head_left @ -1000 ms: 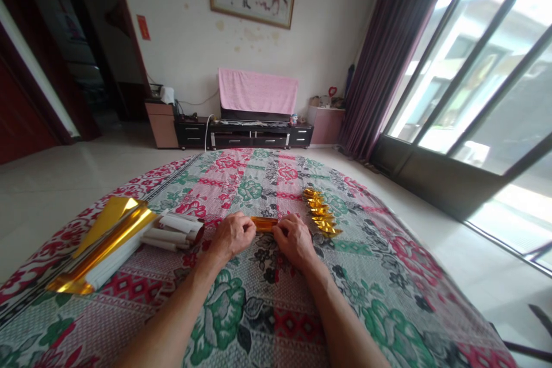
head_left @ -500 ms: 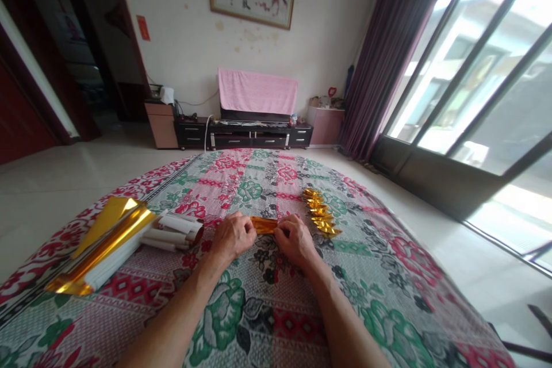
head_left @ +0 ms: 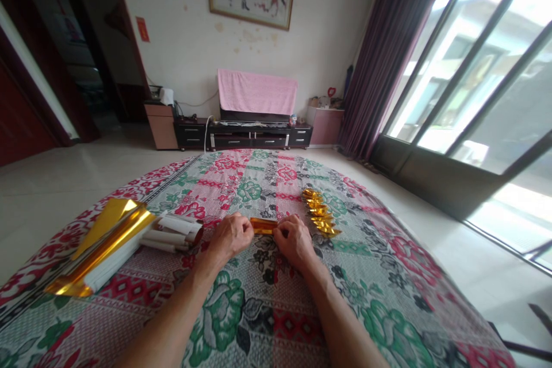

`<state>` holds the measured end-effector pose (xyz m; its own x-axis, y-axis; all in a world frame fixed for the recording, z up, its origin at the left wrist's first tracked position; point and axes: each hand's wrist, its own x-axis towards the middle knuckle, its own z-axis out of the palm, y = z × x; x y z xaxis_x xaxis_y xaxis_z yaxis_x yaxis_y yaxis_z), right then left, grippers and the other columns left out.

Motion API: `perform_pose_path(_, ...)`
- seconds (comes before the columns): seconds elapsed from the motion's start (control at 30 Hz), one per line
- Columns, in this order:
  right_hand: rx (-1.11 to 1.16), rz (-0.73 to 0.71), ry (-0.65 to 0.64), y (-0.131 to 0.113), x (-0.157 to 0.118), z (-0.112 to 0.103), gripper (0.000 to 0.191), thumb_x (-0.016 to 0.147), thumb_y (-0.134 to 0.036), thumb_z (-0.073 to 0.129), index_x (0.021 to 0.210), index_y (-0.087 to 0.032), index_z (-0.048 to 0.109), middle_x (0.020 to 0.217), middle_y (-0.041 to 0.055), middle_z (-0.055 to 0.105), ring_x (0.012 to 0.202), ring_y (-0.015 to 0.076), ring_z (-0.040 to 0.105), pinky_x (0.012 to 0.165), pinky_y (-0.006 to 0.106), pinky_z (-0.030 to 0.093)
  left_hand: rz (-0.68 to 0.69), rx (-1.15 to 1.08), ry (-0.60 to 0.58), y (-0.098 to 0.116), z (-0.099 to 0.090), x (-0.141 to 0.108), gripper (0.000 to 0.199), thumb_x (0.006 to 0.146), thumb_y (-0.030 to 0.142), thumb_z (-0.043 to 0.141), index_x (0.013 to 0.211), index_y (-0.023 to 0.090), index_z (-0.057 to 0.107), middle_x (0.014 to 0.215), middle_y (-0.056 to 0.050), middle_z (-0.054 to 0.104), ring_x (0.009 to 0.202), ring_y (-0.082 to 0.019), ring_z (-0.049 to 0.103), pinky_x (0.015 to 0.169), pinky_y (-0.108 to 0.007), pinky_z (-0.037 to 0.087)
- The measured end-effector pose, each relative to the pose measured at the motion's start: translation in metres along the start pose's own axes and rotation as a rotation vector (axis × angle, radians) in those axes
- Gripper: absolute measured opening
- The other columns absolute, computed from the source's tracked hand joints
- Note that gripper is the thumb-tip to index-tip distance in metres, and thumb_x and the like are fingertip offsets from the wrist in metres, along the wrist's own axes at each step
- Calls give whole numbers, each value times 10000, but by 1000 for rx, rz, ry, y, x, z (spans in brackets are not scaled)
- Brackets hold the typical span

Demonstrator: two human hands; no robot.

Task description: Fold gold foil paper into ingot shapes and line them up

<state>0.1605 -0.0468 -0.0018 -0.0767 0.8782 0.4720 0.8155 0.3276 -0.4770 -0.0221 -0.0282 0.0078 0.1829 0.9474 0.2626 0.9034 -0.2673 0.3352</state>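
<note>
Between my hands lies a strip of folded gold foil paper [head_left: 264,226], low over the patterned tablecloth. My left hand [head_left: 233,236] pinches its left end, fingers closed. At the right end my right hand [head_left: 294,237] is closed on the same paper, thumb and forefinger curled together. Fingertips hide both ends of it. Just right of my right hand stands a row of several folded gold paper pieces [head_left: 319,213] with pointed ends. Farther left is a stack of gold foil sheets [head_left: 107,247], partly curled, beside several white-backed paper rolls [head_left: 172,233].
A round table with a red, green and grey floral tablecloth [head_left: 254,190] fills the foreground. Beyond it stand a low black cabinet [head_left: 235,141] and a screen-shaped thing under a pink cloth [head_left: 259,92]. Purple curtains [head_left: 379,57] and large windows are on the right.
The gold paper between my hands looks slightly narrower and flatter, with a clearer crease. My left hand has shifted a touch left; the other papers stay put.
</note>
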Motion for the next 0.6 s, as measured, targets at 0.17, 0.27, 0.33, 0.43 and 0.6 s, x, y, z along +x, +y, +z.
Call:
perform_pose_path(0.17, 18, 37, -7, -1, 0, 0, 177, 757, -208, 558, 601, -190, 639, 779, 27, 625, 777, 130, 556, 727, 216, 395, -46, 65, 29, 4, 1, -1, 204, 749, 249, 458, 653, 183, 624, 737, -47, 634, 683, -158, 576, 603, -245, 371)
perform_pose_path(0.27, 29, 52, -14, 0, 0, 1, 174, 749, -216, 572, 589, -196, 638, 790, 23, 630, 811, 141, 561, 727, 223, 399, -80, 77, 22, 7, 0, -2, 190, 740, 255, 468, 657, 189, 626, 750, -40, 637, 680, -158, 579, 605, -246, 380)
perform_pose_path(0.33, 33, 59, -15, 0, 0, 2, 166, 739, -219, 584, 582, -195, 633, 792, 21, 630, 810, 142, 561, 727, 227, 403, -101, 80, 15, 9, -1, -2, 176, 730, 255, 482, 656, 188, 627, 763, -37, 640, 687, -154, 580, 611, -244, 385)
perform_pose_path(0.43, 36, 69, -9, 0, 0, 2, 158, 726, -221, 600, 573, -191, 627, 804, 29, 631, 791, 141, 558, 727, 231, 408, -130, 90, 6, 11, -1, -2, 165, 722, 259, 496, 658, 188, 631, 771, -33, 642, 699, -149, 580, 615, -239, 386)
perform_pose_path(0.6, 40, 61, 5, 1, 1, 3, 149, 720, -191, 595, 576, -191, 633, 769, 26, 628, 777, 136, 554, 745, 233, 407, -121, 112, -8, 10, -1, -2, 187, 733, 260, 474, 671, 197, 639, 768, -36, 643, 688, -156, 578, 616, -252, 389)
